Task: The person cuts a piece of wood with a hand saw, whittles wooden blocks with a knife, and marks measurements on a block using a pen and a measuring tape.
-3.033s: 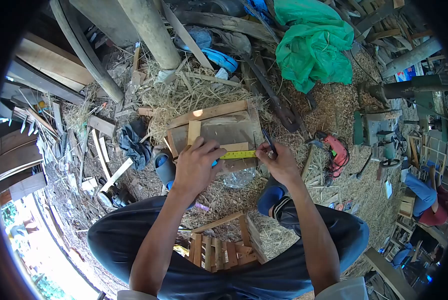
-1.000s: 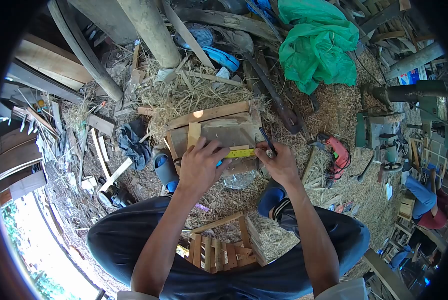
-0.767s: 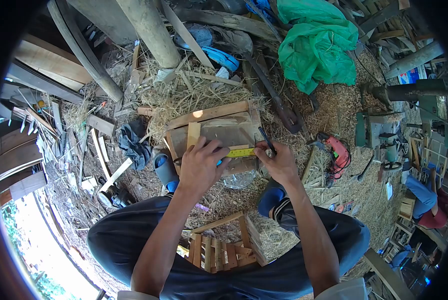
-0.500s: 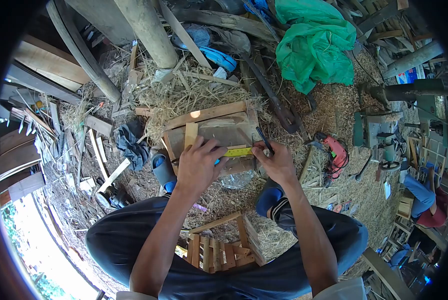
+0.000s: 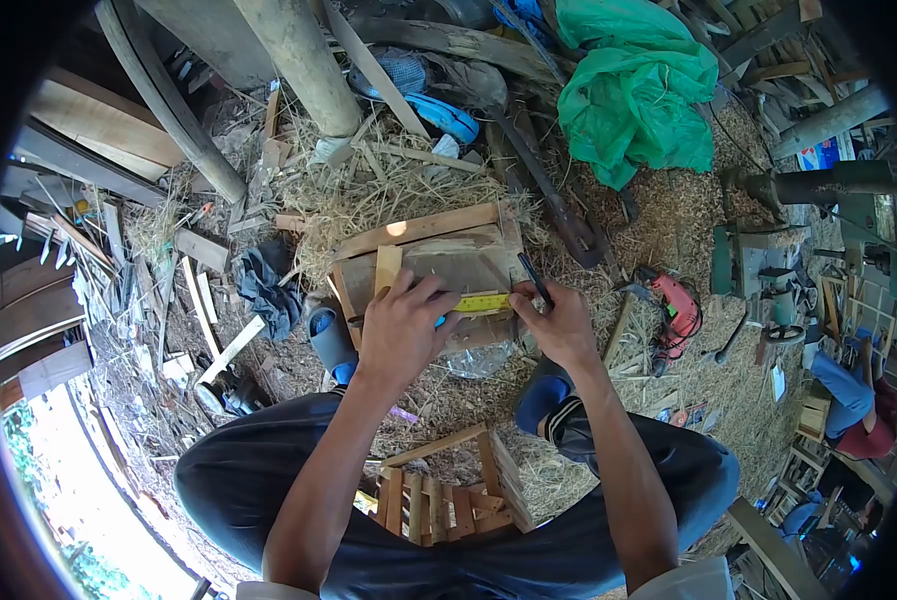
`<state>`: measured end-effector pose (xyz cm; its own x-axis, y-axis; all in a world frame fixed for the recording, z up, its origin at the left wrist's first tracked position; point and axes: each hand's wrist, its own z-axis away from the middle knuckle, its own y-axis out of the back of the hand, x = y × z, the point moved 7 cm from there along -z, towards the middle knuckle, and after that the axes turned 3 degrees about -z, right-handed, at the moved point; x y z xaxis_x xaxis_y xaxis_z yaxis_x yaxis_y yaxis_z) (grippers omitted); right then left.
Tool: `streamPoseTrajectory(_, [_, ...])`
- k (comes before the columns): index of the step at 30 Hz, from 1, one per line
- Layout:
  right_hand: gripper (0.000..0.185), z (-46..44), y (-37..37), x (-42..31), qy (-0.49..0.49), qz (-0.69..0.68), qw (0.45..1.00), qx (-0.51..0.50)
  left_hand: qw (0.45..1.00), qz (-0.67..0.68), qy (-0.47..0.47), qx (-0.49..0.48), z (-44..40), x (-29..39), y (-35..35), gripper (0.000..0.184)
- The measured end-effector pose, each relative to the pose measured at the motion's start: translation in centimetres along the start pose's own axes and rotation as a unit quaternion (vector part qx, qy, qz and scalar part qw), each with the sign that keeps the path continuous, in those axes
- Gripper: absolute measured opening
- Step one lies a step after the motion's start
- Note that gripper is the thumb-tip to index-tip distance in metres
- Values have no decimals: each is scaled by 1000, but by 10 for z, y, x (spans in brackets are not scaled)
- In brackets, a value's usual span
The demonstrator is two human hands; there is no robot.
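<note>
A yellow tape measure (image 5: pixel 481 302) is stretched between my hands, above a wooden frame (image 5: pixel 415 231) on the ground. My left hand (image 5: pixel 402 325) is closed around the tape's left end; a bit of blue shows by the fingers. At the tape's right end, my right hand (image 5: pixel 558 318) pinches it. A dark pen or pencil (image 5: pixel 534 277) also sits in that hand, pointing up and left. Just beyond my left fingers a pale strip of wood (image 5: pixel 387 266) lies across the frame. What my left palm covers is hidden.
A red power drill (image 5: pixel 679 312) lies right of my hands. Between my legs stands a slatted wooden piece (image 5: pixel 436 500). A green plastic sheet (image 5: pixel 636 95) and a wooden post (image 5: pixel 298 70) are farther off. At far right a person (image 5: pixel 853 405) sits. Straw and wood scraps cover the ground.
The whole view has shifted very slightly to the right. My hands keep the same hold on the tape measure and pen, with no clear movement over the frame.
</note>
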<state>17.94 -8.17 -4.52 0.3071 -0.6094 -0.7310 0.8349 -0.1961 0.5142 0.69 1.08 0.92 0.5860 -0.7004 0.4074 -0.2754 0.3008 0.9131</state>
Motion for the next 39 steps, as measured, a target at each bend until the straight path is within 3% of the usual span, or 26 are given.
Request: streamPoseTrajectory(39, [23, -1, 1, -4, 17, 5, 1000, 3, 1000, 1, 15, 5, -1, 2, -1, 15])
